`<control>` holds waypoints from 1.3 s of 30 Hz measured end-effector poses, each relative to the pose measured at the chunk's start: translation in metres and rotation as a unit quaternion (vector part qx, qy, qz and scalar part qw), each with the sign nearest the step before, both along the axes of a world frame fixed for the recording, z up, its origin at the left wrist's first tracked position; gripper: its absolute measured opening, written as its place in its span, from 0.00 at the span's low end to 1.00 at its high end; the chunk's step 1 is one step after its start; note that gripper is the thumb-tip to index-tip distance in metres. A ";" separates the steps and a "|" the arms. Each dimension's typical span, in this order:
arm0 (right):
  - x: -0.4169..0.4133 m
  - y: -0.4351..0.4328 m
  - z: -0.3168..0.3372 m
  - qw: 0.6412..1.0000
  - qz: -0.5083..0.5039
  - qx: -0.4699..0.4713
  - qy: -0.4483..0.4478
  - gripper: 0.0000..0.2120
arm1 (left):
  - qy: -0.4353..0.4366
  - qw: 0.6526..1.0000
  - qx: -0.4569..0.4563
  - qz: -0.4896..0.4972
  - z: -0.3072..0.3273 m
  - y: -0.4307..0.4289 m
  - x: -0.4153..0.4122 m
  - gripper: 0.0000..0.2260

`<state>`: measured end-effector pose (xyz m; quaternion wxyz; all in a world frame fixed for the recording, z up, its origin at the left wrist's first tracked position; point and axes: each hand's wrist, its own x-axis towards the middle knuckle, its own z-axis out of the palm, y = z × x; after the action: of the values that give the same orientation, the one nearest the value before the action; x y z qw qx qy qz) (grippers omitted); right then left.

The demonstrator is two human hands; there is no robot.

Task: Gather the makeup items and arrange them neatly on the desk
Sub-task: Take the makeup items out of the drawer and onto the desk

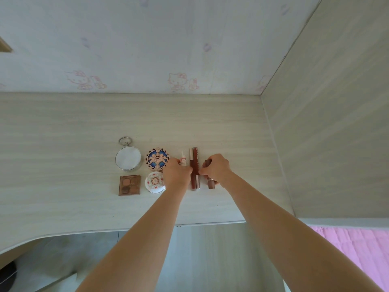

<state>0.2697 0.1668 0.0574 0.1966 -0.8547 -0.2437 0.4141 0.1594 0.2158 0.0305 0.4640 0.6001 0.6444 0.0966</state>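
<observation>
So the makeup was pretty much all lined up near the middle of the pale wood desk [63, 133], well back from the front edge. On the left side there was a two-by-two block. A round mirror [128, 160] with a ring on top sat at the back, with a blue patterned compact [157, 158] just beside it. A square brown palette [129, 185] and a white compact [154, 182] with red dots were in front of those.

Right of that block, both hands were down on the stick-shaped stuff. Two lip gloss tubes [194, 163] lay side by side, touching, pointing away from the person. The left hand [177, 172] had its fingers curled, with the fingertips against the left side of the tubes. A small pale bottle [182, 160] was poking out just past its knuckles. The right hand [216, 167] was curled too, with its fingertips meeting the tubes from the right. It was lying over a brown lipstick [211, 183] that stuck out at both ends.

Honestly couldn't tell if either hand was really gripping anything or just nudging things together, since the fingers hid the contact.

Cartoon cat wallpaper [179, 81] ran along the back wall, and some pink fabric [347, 249] showed at the lower right.
</observation>
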 end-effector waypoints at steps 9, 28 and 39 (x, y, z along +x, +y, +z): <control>-0.001 -0.006 0.005 0.998 -0.049 0.017 0.037 0.21 | -0.008 0.998 0.059 0.006 -0.003 -0.008 0.001 0.05; -0.009 -0.051 0.004 0.990 0.066 0.095 -0.077 0.16 | 0.056 0.967 0.185 -0.164 0.009 -0.033 -0.021 0.08; -0.066 -0.173 0.003 0.938 0.224 0.174 -0.200 0.17 | 0.032 0.899 0.321 -0.295 0.026 -0.138 -0.094 0.18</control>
<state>0.2033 -0.0058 0.0608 0.1912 -0.7957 -0.5313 0.2191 0.0652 0.0780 0.0569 0.2325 0.8820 0.3861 0.1378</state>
